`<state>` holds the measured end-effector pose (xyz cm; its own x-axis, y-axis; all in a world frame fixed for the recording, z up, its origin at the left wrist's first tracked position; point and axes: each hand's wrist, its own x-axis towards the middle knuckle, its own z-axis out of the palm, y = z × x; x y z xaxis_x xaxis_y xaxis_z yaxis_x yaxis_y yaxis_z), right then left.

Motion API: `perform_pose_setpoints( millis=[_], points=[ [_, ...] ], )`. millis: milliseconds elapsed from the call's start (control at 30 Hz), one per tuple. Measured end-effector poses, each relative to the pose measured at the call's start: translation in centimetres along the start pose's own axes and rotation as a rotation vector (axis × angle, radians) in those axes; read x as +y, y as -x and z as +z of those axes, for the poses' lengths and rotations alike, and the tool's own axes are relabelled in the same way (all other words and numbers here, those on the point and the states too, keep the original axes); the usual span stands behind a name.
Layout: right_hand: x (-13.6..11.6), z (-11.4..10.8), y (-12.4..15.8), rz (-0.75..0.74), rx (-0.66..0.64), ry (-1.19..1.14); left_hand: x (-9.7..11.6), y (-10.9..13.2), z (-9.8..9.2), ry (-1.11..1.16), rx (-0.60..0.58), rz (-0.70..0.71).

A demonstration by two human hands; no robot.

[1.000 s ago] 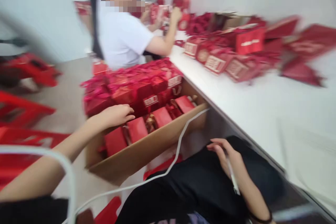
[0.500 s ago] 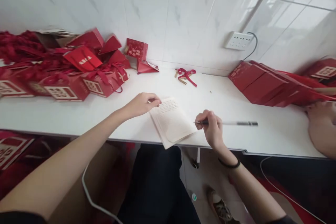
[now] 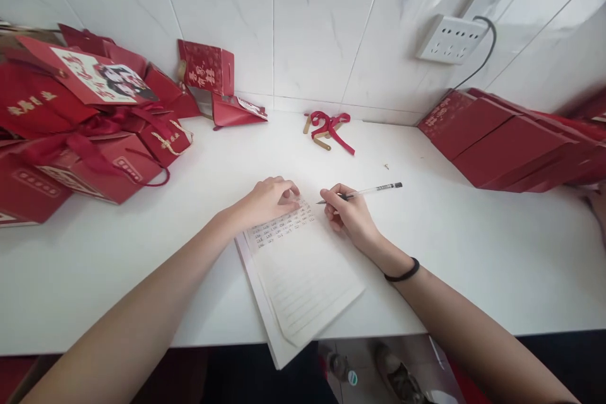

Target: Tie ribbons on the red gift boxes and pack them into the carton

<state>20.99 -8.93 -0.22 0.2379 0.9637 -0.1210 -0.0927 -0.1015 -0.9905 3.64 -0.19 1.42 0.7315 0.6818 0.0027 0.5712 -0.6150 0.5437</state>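
A notepad (image 3: 312, 284) lies tilted on the white table, its near corner past the front edge, with rows of small handwriting across its upper part. My left hand (image 3: 272, 201) rests on the pad's upper left, fingers loosely curled and apart, holding nothing. Pinched between the fingers of my right hand (image 3: 348, 211) is a slim clear pen (image 3: 374, 190). Its dark tip points left, close to the right end of the written rows, and its black end points right. Whether the tip touches the paper cannot be made out.
Red gift boxes (image 3: 104, 164) with ribbons pile up at the left. Red ribbon pieces (image 3: 331, 129) lie at the back centre. Folded red boxes (image 3: 511, 142) lean at the right beneath a wall socket (image 3: 452, 40). Part of another person's hand (image 3: 599, 205) shows at the right edge.
The view has come closer to the table. My right hand has moved left and up with the pen, from beside the pad to its written rows. The other person's arm is now mostly out of view.
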Motion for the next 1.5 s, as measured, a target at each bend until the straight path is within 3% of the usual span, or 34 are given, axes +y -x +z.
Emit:
perform_pose_setpoints(
  millis=[167,367,567,667,867,967,1167,1300,1400,1500],
  points=[
    [-0.2,-0.2,-0.1,-0.062,0.049,0.154,0.4,0.1,0.4,-0.011,-0.023,0.092],
    [0.0,0.1,0.3,-0.232,0.1,0.406,0.1,0.1,0.6,0.123,-0.146,0.1],
    [-0.1,0.1,0.3,-0.207,0.145,0.475,-0.2,0.3,0.3,0.06,-0.22,0.138],
    [0.0,0.2,0.3,-0.204,0.151,0.493,0.4,0.3,0.8,0.077,-0.178,0.111],
    [-0.1,0.3,0.5,-0.204,0.152,0.46,2.0,0.0,2.1,0.01,0.057,-0.06],
    [-0.2,0.3,0.7,-0.216,0.145,0.457,1.8,0.2,2.1,-0.012,0.068,-0.104],
    [-0.4,0.5,1.6,-0.175,0.029,0.393,0.8,0.4,1.4,0.001,-0.009,-0.132],
    [-0.7,0.3,2.4,-0.232,-0.099,0.588,0.5,0.3,0.8,0.033,-0.052,-0.23],
    [-1.2,-0.2,2.8,-0.265,-0.153,0.689,0.6,0.2,0.3,0.161,-0.064,-0.227],
    [-1.7,-0.8,2.8,-0.169,-0.308,0.622,1.0,0.3,-0.1,0.309,-0.023,-0.168]
  ],
)
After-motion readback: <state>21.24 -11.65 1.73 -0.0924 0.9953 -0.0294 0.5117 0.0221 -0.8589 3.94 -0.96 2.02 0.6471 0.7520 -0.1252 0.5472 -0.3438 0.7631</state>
